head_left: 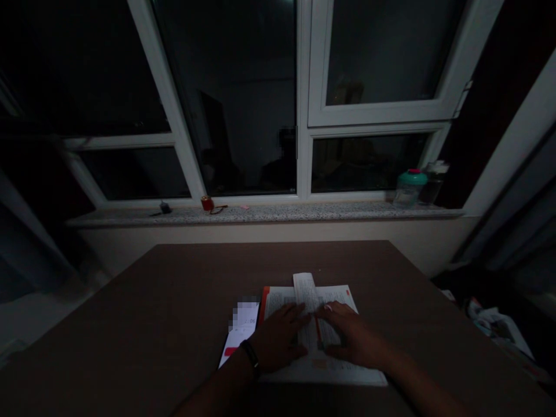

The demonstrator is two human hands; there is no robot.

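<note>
A book or booklet (325, 376) with printed white pages and an orange left edge lies on the dark brown table. Along its middle runs a narrow printed paper strip (304, 286), its top end sticking out past the far edge; whether it is a folded page or a loose sheet I cannot tell. My left hand (280, 336), with a dark band at the wrist, lies open on the left side of the strip, fingers stretched forward. On the right side rests my right hand (350, 333), also open, fingers toward the strip. Both hands partly cover the print.
A lit phone (243, 330) lies left of the book. The table (195, 272) reaches a wall below a speckled windowsill (278, 213). On the sill stand a small red jar (207, 203), a teal-lidded shaker bottle (409, 188) and a clear bottle (433, 182). The room is dim.
</note>
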